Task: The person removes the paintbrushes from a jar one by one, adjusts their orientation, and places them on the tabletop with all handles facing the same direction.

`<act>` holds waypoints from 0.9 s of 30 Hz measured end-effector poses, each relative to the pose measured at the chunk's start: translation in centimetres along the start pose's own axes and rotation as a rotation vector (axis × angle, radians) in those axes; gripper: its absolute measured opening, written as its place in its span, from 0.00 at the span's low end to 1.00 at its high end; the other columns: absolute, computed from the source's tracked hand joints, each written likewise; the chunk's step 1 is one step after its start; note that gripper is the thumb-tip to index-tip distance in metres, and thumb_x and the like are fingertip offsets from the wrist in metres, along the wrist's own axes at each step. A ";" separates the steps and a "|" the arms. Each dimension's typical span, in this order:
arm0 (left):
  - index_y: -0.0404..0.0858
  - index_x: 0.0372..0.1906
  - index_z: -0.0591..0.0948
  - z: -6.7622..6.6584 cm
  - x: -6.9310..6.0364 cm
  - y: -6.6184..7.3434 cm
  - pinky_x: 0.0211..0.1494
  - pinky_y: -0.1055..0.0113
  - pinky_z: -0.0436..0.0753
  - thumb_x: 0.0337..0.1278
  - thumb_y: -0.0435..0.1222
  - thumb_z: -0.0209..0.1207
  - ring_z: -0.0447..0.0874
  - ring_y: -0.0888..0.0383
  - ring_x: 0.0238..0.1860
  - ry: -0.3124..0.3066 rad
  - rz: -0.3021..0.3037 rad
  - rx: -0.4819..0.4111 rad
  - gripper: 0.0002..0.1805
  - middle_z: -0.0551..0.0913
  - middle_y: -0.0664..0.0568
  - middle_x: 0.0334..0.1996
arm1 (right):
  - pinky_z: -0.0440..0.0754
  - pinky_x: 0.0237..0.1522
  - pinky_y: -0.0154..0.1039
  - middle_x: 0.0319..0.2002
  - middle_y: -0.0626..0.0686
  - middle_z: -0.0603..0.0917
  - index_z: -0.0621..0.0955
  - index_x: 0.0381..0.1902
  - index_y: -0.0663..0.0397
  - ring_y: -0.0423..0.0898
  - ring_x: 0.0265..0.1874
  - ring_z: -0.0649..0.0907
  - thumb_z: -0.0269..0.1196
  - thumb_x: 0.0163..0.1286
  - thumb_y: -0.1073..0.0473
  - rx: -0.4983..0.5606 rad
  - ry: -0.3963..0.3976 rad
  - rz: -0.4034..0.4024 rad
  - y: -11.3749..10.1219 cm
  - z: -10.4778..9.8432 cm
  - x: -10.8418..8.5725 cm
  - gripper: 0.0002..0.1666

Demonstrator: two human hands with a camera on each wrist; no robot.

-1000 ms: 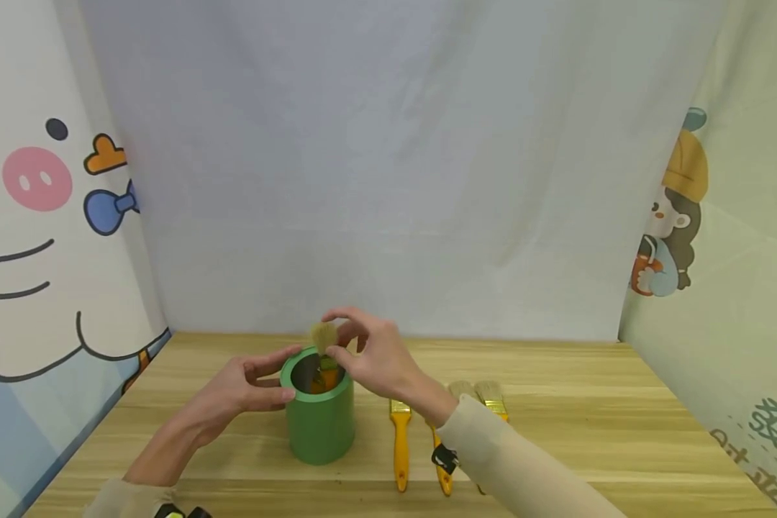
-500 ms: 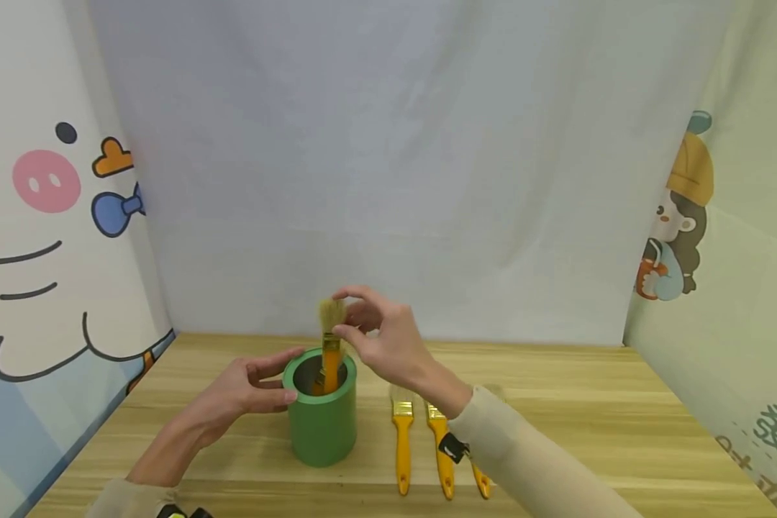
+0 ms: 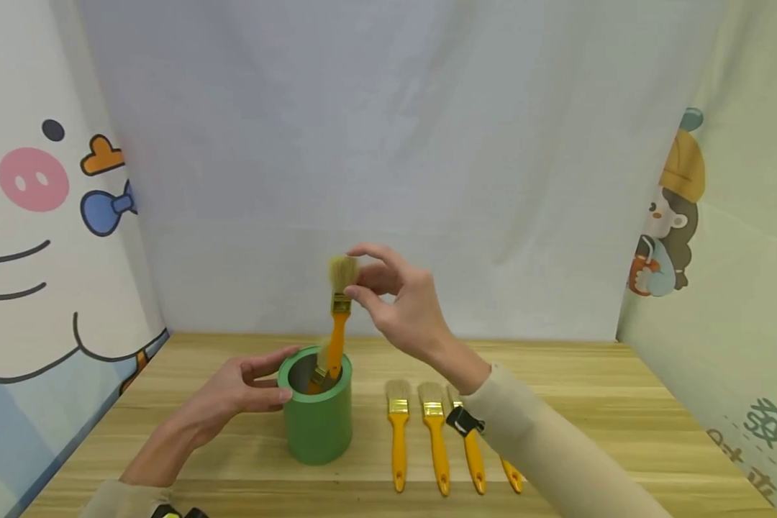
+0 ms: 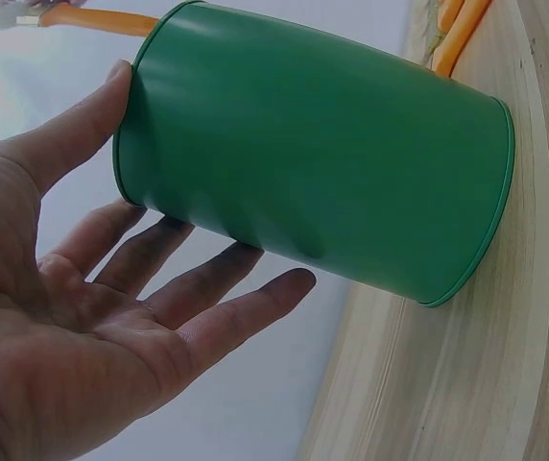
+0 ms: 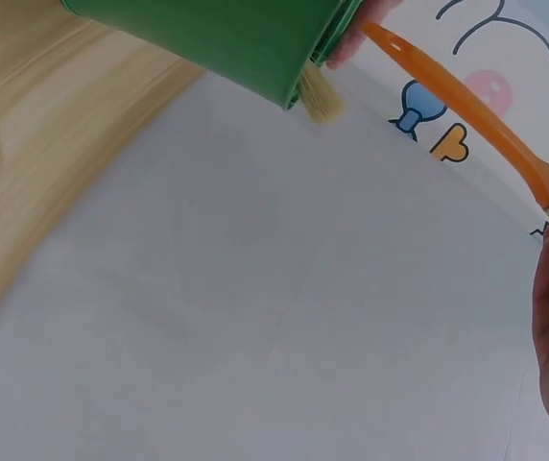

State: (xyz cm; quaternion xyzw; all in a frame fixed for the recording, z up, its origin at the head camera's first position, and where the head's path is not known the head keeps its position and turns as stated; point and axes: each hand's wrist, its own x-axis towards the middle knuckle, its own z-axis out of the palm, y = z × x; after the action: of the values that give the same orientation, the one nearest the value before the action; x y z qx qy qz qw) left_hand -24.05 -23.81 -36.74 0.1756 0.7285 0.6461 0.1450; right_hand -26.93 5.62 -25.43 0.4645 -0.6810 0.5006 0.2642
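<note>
My right hand (image 3: 406,306) pinches a paintbrush (image 3: 337,334) near its metal ferrule, bristles up and orange handle pointing down. The handle's end is by the mouth of a green can (image 3: 319,430); in the right wrist view the whole handle (image 5: 476,115) shows outside the can. Another paintbrush (image 3: 319,375) leans inside the can, its bristles poking above the rim. My left hand (image 3: 236,392) holds the can at its upper left, thumb in front and fingers behind. In the left wrist view, the thumb (image 4: 83,125) touches the rim and fingertips rest along the can's side.
Several orange-handled paintbrushes (image 3: 398,439) lie side by side on the wooden table (image 3: 576,417), right of the can. My right sleeve (image 3: 537,432) covers part of the rightmost ones. A pale cloth (image 3: 395,144) hangs behind, with printed cartoon panels on both sides.
My right hand has lifted the paintbrush up and slightly right, bringing its handle out of the can. The left hand has stayed on the can. More of the brushes on the table show now.
</note>
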 end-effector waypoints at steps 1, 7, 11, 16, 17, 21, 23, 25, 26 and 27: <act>0.34 0.82 0.62 0.0 0.0 0.0 0.61 0.52 0.85 0.67 0.34 0.70 0.69 0.31 0.72 0.001 -0.001 -0.001 0.44 0.59 0.33 0.80 | 0.89 0.40 0.40 0.37 0.56 0.90 0.80 0.62 0.62 0.43 0.32 0.89 0.70 0.69 0.75 -0.001 0.005 -0.004 -0.2 -0.2 0.1 0.25; 0.33 0.82 0.62 0.1 -0.1 -0.1 0.61 0.52 0.85 0.66 0.34 0.71 0.68 0.31 0.72 0.003 -0.001 -0.009 0.44 0.59 0.33 0.80 | 0.89 0.41 0.41 0.37 0.56 0.90 0.81 0.61 0.62 0.47 0.33 0.90 0.70 0.68 0.76 -0.004 0.022 -0.008 -0.8 -1.6 0.5 0.24; 0.33 0.82 0.61 0.1 -0.1 0.0 0.61 0.51 0.85 0.67 0.33 0.69 0.69 0.31 0.72 -0.005 0.011 -0.018 0.44 0.58 0.33 0.80 | 0.89 0.42 0.42 0.37 0.56 0.90 0.81 0.61 0.61 0.47 0.33 0.90 0.70 0.68 0.76 -0.010 0.029 0.005 -1.1 -2.6 0.2 0.25; 0.33 0.82 0.62 0.1 -0.1 -0.1 0.61 0.51 0.85 0.67 0.33 0.69 0.69 0.31 0.72 -0.005 0.012 -0.011 0.44 0.58 0.32 0.80 | 0.89 0.41 0.42 0.37 0.56 0.90 0.82 0.61 0.60 0.48 0.34 0.90 0.71 0.66 0.77 -0.026 0.035 0.040 -0.8 -4.0 -1.0 0.26; 0.33 0.82 0.62 0.1 -0.1 0.0 0.61 0.52 0.85 0.67 0.33 0.70 0.69 0.31 0.72 -0.004 0.010 -0.008 0.44 0.58 0.32 0.80 | 0.89 0.41 0.42 0.37 0.56 0.90 0.82 0.61 0.60 0.49 0.33 0.90 0.71 0.66 0.77 -0.029 0.034 0.045 -0.7 -4.2 -1.3 0.26; 0.34 0.82 0.62 0.1 -0.1 0.0 0.61 0.51 0.85 0.67 0.34 0.70 0.69 0.31 0.72 0.000 0.007 0.001 0.44 0.59 0.33 0.80 | 0.89 0.41 0.42 0.36 0.58 0.90 0.82 0.61 0.60 0.50 0.33 0.89 0.71 0.66 0.77 -0.041 0.032 0.070 -0.2 -5.2 -2.7 0.26; 0.34 0.82 0.62 0.1 -0.1 0.1 0.61 0.51 0.85 0.67 0.34 0.70 0.69 0.31 0.72 0.003 0.009 0.005 0.43 0.59 0.33 0.80 | 0.89 0.41 0.42 0.36 0.59 0.90 0.82 0.61 0.60 0.50 0.33 0.89 0.71 0.66 0.77 -0.044 0.028 0.087 0.2 -5.6 -3.6 0.27; 0.34 0.82 0.63 0.1 -0.1 0.1 0.61 0.51 0.85 0.67 0.34 0.70 0.69 0.31 0.72 0.005 0.010 0.007 0.43 0.59 0.33 0.80 | 0.89 0.41 0.41 0.36 0.60 0.89 0.82 0.61 0.61 0.51 0.34 0.89 0.71 0.66 0.78 -0.047 0.026 0.106 0.6 -5.9 -4.5 0.27; 0.34 0.82 0.63 0.1 -0.1 0.2 0.61 0.51 0.85 0.67 0.34 0.70 0.69 0.31 0.72 0.006 0.010 0.008 0.43 0.59 0.33 0.80 | 0.89 0.40 0.41 0.36 0.61 0.89 0.82 0.61 0.61 0.51 0.34 0.89 0.71 0.65 0.78 -0.052 0.025 0.115 0.8 -6.1 -5.0 0.27; 0.34 0.82 0.62 0.1 -0.2 0.1 0.61 0.51 0.85 0.67 0.34 0.70 0.68 0.30 0.72 0.005 0.011 0.010 0.43 0.58 0.33 0.80 | 0.89 0.40 0.41 0.36 0.60 0.89 0.82 0.61 0.61 0.50 0.34 0.89 0.71 0.65 0.78 -0.059 0.024 0.128 1.1 -6.3 -5.5 0.27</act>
State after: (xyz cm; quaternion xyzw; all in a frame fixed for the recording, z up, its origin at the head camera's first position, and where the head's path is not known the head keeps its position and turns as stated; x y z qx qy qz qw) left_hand -23.85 -23.75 -36.61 0.1789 0.7310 0.6437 0.1389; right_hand -26.20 13.50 -28.16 0.4058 -0.7206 0.5018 0.2535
